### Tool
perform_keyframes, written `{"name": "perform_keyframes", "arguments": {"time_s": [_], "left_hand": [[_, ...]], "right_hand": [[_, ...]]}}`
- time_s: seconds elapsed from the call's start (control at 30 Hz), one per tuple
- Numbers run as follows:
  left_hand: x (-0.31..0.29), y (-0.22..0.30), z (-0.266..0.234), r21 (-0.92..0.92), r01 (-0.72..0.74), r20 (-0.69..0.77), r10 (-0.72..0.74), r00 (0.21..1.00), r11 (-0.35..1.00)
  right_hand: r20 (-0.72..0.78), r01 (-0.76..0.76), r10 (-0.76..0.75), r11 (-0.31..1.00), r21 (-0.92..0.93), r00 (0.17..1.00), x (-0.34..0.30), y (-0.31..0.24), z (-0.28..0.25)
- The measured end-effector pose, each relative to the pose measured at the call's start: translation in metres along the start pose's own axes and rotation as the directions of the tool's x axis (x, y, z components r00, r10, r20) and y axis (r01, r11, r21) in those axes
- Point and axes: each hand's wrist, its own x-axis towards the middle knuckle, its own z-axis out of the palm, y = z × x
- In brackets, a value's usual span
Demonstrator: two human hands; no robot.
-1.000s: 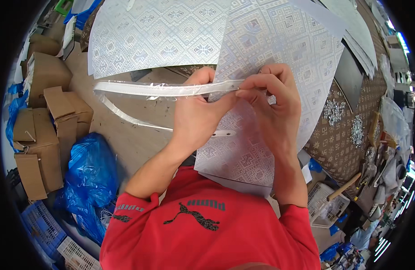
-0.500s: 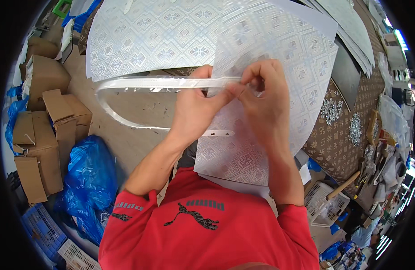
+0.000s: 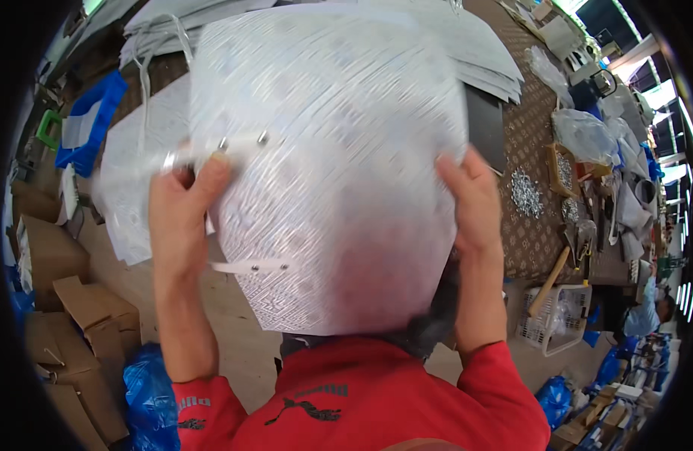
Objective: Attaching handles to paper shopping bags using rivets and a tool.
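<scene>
A large silvery-white sheet (image 3: pixel 324 113) with an embossed geometric pattern is held up in front of me, its surface partly smeared by motion. My left hand (image 3: pixel 180 207) grips its left edge, the thumb lying on a white strap (image 3: pixel 245 143). Two metal rivets show at the strap's upper end, on the sheet. Lower down, the other strap end (image 3: pixel 265 267) lies against the sheet with two more rivets. The strap's loop to the left is blurred. At the right edge, my right hand (image 3: pixel 476 203) pinches the sheet with thumb in front; its other fingers are partly hidden.
A brown patterned table (image 3: pixel 523 233) holds a pile of small metal pieces (image 3: pixel 525 193), a small tray (image 3: pixel 563 171) and stacked white sheets (image 3: pixel 485 64). A wooden-handled hammer (image 3: pixel 549 282) rests by a white basket (image 3: pixel 568 319). Cardboard boxes (image 3: pixel 53 255) and blue bags (image 3: pixel 149 398) stand left.
My hands have moved apart from their pinch at the strap to the sheet's two side edges. The sheet is raised in front of me, and the view has shifted.
</scene>
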Motion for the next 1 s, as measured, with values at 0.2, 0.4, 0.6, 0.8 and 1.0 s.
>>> {"name": "perform_keyframes", "arguments": {"time_s": [0.2,0.4,0.6,0.8,1.0], "left_hand": [[0.047,0.051,-0.043,0.594,-0.705,-0.006,0.878,0.479,0.388],[0.144,-0.008,-0.146,0.824,-0.330,0.042,0.531,0.846,0.461],[0.240,-0.094,-0.272,0.973,-0.195,0.200,-0.034,0.979,0.120],[0.229,-0.079,-0.289,0.915,-0.271,0.297,-0.046,0.954,0.299],[0.202,-0.063,-0.277,0.908,-0.196,0.155,0.139,0.978,0.369]], "right_hand": [[-0.241,0.440,-0.432,0.898,-0.019,0.869,0.139,-0.068,-0.049],[-0.360,0.062,-0.154,0.965,-0.255,0.920,0.144,-0.065,-0.115],[-0.268,0.005,-0.292,0.685,-0.729,0.918,-0.008,-0.018,-0.153],[-0.397,-0.209,-0.297,0.507,-0.836,0.868,-0.074,0.013,-0.157],[-0.187,-0.048,-0.461,0.297,-0.954,0.867,-0.033,0.033,-0.137]]}}
